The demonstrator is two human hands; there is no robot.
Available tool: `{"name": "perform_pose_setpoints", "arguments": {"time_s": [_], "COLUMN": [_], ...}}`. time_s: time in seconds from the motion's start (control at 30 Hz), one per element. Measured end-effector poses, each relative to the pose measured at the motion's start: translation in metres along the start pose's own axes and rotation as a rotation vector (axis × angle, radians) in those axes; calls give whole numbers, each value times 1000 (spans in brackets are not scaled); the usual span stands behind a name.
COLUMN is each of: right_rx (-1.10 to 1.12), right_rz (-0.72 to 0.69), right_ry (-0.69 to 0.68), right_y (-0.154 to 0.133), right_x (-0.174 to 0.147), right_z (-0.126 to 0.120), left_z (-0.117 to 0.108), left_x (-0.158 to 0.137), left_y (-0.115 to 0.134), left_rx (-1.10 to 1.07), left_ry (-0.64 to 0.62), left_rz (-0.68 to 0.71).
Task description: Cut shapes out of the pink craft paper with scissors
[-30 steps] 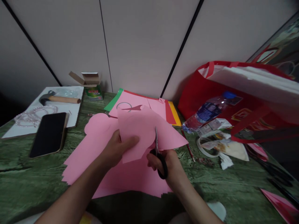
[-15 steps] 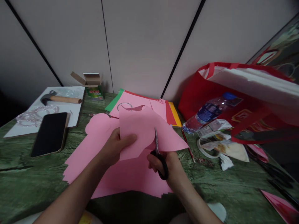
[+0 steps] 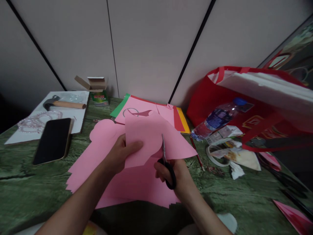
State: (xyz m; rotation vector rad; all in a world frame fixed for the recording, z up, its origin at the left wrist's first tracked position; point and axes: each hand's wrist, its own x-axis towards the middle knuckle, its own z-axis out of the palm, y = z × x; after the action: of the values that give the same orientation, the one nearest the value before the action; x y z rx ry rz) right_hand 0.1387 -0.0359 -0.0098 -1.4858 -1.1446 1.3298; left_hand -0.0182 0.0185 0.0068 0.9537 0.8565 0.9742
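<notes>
Pinched at its left edge by my left hand [image 3: 123, 151], a sheet of pink paper [image 3: 146, 133] is held above the table, thumb lying on top. My right hand [image 3: 177, 176] grips black-handled scissors [image 3: 168, 173], fingers in the loops. Their blades point away from me and sit in a cut in the sheet, which splits off a pointed flap on the right. Beneath lie more pink paper pieces [image 3: 102, 143], some with stepped edges and a rounded end. The lower blade is hidden by the paper.
A phone [image 3: 53, 140], a hammer [image 3: 66, 103] and beads [image 3: 39, 122] lie to the left. A small open box [image 3: 99, 98] and coloured sheets [image 3: 181, 119] are behind. On the right are a red bag [image 3: 202, 98], a water bottle [image 3: 216, 119], a tape roll [image 3: 209, 155] and a pencil [image 3: 197, 153].
</notes>
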Motion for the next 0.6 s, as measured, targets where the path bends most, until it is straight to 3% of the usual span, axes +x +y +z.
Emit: {"name": "perform_pose_setpoints", "arguments": {"time_s": [0.2,0.33,0.43,0.6], "right_rx": [28,67,105,192], "right_rz": [-6,-99,-169,-152], "right_ry": [30,125,145,160], "right_y": [3,3,3,5], "right_x": [1,1,2,5], "right_z": [-1,-3,-3,-4], "left_z": [3,14,22,25], "left_x": [2,0,-3,-5], "left_y": [-1,-1,-4,-7], "left_rx": [-118,-277,-269,-278], "left_ry": [-11,-270,-423,-397], "left_rz": [29,51,11,24]}}
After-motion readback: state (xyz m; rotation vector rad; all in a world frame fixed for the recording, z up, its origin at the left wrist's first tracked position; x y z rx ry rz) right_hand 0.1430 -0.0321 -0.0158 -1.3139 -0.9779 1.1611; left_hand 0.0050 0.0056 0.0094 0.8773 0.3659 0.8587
